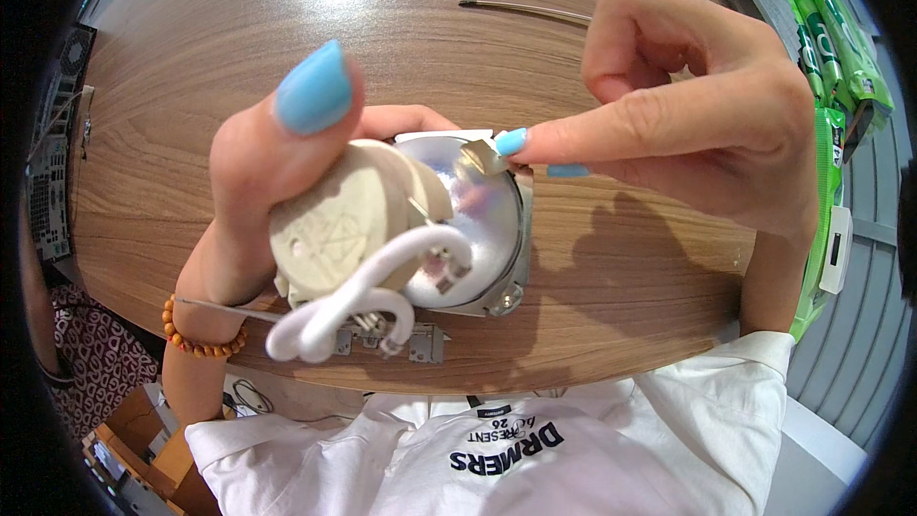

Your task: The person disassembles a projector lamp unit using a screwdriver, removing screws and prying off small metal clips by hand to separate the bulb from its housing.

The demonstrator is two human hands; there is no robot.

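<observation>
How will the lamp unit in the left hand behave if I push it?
Its silver reflector looks smooth and glossy, so may be slippery and perhaps fragile. The white cable bends in loops, so it's probably flexible. The thick beige base suggests that end could be heavier.

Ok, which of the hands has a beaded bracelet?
The left hand, its thumb against the beige cap: an orange-brown bracelet circles its wrist. The right hand, at the metal tab, shows none.

- Brown wood-grain tabletop filling the middle.
- Green plastic packages along the right edge.
- Grey ridged panel, far right.
- Black electronic unit, far left.
- Dark patterned fabric, lower left.
- Orange-brown box below the fabric.
</observation>
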